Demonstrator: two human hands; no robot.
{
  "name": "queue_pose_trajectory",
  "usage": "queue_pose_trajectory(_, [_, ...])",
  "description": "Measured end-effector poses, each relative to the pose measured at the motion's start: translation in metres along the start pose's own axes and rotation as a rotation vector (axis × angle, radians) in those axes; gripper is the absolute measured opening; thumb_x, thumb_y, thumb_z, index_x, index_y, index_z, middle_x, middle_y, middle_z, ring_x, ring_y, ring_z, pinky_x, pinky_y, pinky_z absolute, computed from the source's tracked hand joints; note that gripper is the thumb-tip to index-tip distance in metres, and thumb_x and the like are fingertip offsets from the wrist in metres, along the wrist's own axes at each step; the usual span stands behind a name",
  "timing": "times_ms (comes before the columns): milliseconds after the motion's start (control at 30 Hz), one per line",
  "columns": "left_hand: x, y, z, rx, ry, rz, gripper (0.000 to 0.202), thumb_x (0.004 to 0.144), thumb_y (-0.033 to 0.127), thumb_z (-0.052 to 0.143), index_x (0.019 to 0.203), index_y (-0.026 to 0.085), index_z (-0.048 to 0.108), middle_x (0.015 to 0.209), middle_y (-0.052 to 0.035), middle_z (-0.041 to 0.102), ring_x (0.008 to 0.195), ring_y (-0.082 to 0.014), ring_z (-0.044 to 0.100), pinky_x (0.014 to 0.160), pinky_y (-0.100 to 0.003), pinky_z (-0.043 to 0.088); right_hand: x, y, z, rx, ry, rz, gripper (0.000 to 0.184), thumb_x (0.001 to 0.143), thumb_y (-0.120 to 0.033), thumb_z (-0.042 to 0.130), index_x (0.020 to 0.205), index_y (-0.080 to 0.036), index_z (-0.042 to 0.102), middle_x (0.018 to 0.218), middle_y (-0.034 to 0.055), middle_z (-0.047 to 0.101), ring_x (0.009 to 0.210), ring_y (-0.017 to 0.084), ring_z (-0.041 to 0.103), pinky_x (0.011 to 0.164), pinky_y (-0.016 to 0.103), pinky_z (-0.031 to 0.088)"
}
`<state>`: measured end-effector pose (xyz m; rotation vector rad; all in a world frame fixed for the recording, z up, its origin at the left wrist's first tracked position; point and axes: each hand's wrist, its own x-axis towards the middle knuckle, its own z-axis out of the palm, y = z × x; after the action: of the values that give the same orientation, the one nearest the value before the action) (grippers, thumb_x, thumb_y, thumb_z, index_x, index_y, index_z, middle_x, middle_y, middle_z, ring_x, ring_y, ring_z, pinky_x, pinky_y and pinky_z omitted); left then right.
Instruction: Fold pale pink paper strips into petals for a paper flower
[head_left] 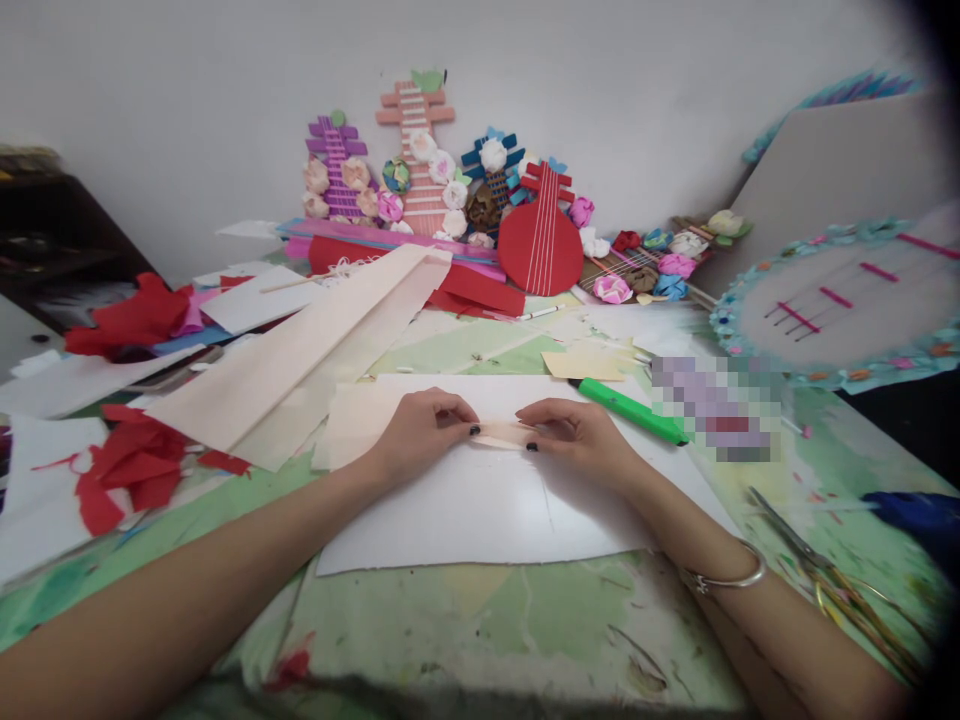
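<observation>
Between my two hands is a small strip of cream paper [501, 432], held just over a white board [465, 520]. My left hand [431, 430] pinches its left end between thumb and fingers. At the right end, the thumb and fingers of my right hand [581, 440] close on the same strip. A pale sheet [356, 430] lies on the board's left part, beside my left wrist. Just beyond my right hand lie a green marker or glue tube [637, 412] and a small yellowish paper piece [589, 363].
Scissors [814, 560] with gold handles lie at the right. A long folded cream paper [300, 350] and red paper scraps [135, 465] cover the left side. Along the wall stand paper-flower instrument models, among them a red lute shape [540, 245]. A decorated oval panel [847, 310] leans at right.
</observation>
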<state>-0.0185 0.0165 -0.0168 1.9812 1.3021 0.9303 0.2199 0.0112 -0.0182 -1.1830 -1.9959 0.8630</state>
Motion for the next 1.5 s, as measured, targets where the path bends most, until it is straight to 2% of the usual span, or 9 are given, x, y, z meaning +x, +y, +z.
queue_pose_trajectory(167, [0.000, 0.000, 0.000, -0.083, -0.016, -0.016, 0.006, 0.069, 0.022, 0.069, 0.072, 0.021, 0.074, 0.077, -0.0026, 0.069, 0.077, -0.0178, 0.063, 0.074, -0.030, 0.051, 0.000, -0.006, -0.003, -0.142, 0.000, -0.002, 0.013, 0.078, -0.025, 0.062, 0.086, -0.020, 0.070, 0.085, 0.0044, 0.071, 0.079, 0.018, 0.063, 0.073, 0.032, 0.048])
queue_pose_trajectory(367, [0.000, -0.003, -0.001, -0.136, 0.007, -0.060, 0.006, 0.067, 0.023, 0.070, 0.071, 0.022, 0.075, 0.079, -0.0023, 0.069, 0.076, -0.0177, 0.063, 0.073, -0.030, 0.049, -0.001, -0.008, -0.005, -0.190, -0.008, -0.002, 0.014, 0.075, -0.023, 0.064, 0.088, -0.019, 0.067, 0.085, 0.0037, 0.069, 0.076, 0.017, 0.061, 0.071, 0.030, 0.045])
queue_pose_trajectory(533, [0.002, -0.005, -0.001, -0.178, 0.011, -0.074, 0.008, 0.067, 0.021, 0.067, 0.070, 0.021, 0.075, 0.078, -0.0022, 0.069, 0.075, -0.0175, 0.062, 0.072, -0.030, 0.047, -0.001, -0.009, -0.005, -0.213, 0.011, 0.068, 0.012, 0.074, -0.026, 0.065, 0.084, -0.018, 0.066, 0.078, 0.0024, 0.068, 0.067, 0.015, 0.057, 0.062, 0.026, 0.041])
queue_pose_trajectory(833, [0.000, -0.002, -0.004, -0.064, -0.032, -0.085, 0.005, 0.069, 0.023, 0.069, 0.071, 0.021, 0.073, 0.078, -0.0004, 0.069, 0.077, -0.0171, 0.062, 0.073, -0.029, 0.046, -0.002, -0.011, -0.004, -0.151, 0.043, 0.075, 0.010, 0.076, -0.025, 0.064, 0.078, -0.018, 0.071, 0.077, 0.0038, 0.068, 0.069, 0.015, 0.058, 0.063, 0.025, 0.043])
queue_pose_trajectory(933, [0.001, -0.002, -0.003, -0.055, -0.040, -0.080, 0.005, 0.070, 0.024, 0.070, 0.072, 0.021, 0.073, 0.077, -0.0007, 0.068, 0.076, -0.0168, 0.061, 0.072, -0.029, 0.047, -0.002, -0.011, -0.004, -0.134, 0.044, 0.091, 0.009, 0.075, -0.024, 0.065, 0.072, -0.017, 0.070, 0.069, 0.0024, 0.066, 0.064, 0.014, 0.057, 0.060, 0.025, 0.042])
queue_pose_trajectory(1100, [0.002, -0.002, -0.001, -0.065, -0.049, -0.069, 0.005, 0.069, 0.021, 0.069, 0.073, 0.019, 0.073, 0.079, -0.0020, 0.067, 0.075, -0.0157, 0.063, 0.074, -0.028, 0.050, -0.001, -0.005, -0.003, -0.111, 0.043, 0.104, 0.008, 0.074, -0.023, 0.065, 0.076, -0.018, 0.071, 0.073, 0.0031, 0.068, 0.066, 0.015, 0.059, 0.060, 0.025, 0.045])
queue_pose_trajectory(1300, [0.001, -0.005, -0.001, -0.081, -0.091, -0.008, 0.018, 0.069, 0.028, 0.072, 0.085, 0.020, 0.074, 0.091, -0.0046, 0.070, 0.087, -0.0197, 0.065, 0.083, -0.033, 0.052, 0.000, 0.004, -0.002, -0.079, 0.071, 0.144, 0.008, 0.072, -0.021, 0.065, 0.075, -0.019, 0.073, 0.074, 0.0032, 0.071, 0.071, 0.017, 0.064, 0.065, 0.027, 0.048])
queue_pose_trajectory(1400, [0.001, -0.005, -0.001, -0.017, -0.095, 0.057, 0.035, 0.063, 0.024, 0.077, 0.097, 0.021, 0.070, 0.098, -0.0038, 0.070, 0.094, -0.0221, 0.064, 0.087, -0.036, 0.050, 0.000, 0.004, -0.002, -0.071, 0.068, 0.123, 0.010, 0.071, -0.020, 0.065, 0.078, -0.019, 0.073, 0.075, 0.0034, 0.072, 0.070, 0.017, 0.064, 0.065, 0.027, 0.049])
queue_pose_trajectory(1500, [-0.001, -0.005, 0.002, 0.016, -0.070, 0.107, 0.039, 0.070, 0.018, 0.071, 0.108, 0.023, 0.065, 0.097, -0.0014, 0.071, 0.091, -0.0195, 0.065, 0.087, -0.034, 0.050, 0.000, 0.002, -0.002, -0.079, 0.063, 0.077, 0.019, 0.071, -0.018, 0.064, 0.088, -0.019, 0.073, 0.079, 0.0038, 0.072, 0.069, 0.017, 0.063, 0.066, 0.028, 0.049])
